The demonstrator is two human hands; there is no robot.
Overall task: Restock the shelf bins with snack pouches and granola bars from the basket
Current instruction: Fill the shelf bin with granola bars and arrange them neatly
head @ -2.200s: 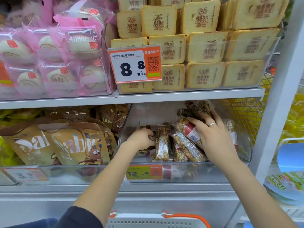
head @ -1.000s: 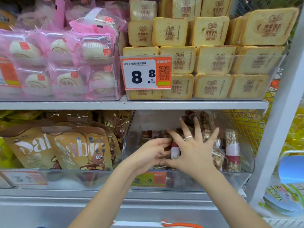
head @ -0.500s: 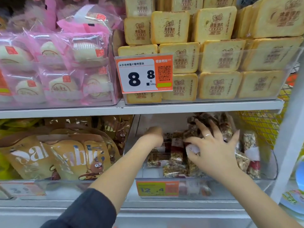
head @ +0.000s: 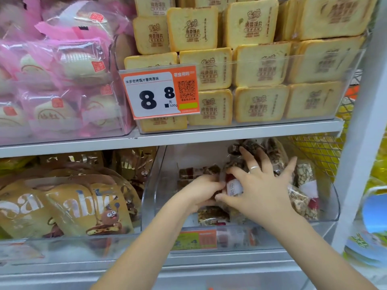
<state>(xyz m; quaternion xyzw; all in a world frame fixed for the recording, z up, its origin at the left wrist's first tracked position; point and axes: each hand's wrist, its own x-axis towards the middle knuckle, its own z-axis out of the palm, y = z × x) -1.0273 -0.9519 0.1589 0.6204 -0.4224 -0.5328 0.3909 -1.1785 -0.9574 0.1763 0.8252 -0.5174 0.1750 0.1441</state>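
Head cam, looking down at both forearms reaching into a clear shelf bin (head: 150, 197) on the lower shelf. Left hand (head: 201, 191) is curled over the granola bars (head: 211, 214) near the middle of the bin, fingers tucked under and mostly hidden, so can't really tell if it's gripping one. Right hand (head: 259, 189) has its fingers (head: 247, 158) spread wide and pretty straight, ring on one, pressing against a bunch of upright bars with red-and-white labels, thumb low near the left hand. More bars (head: 303, 191) lean against the bin's right side. An orange-green price label (head: 196, 239) sits on the bin's front. Left of it, tan cookie pouches (head: 88, 208) in the next bin. Up on the shelf above: toast-shaped yellow packs (head: 259, 68) behind an "8.8" price tag (head: 161, 93), pink wrapped buns (head: 69, 68) beside them.
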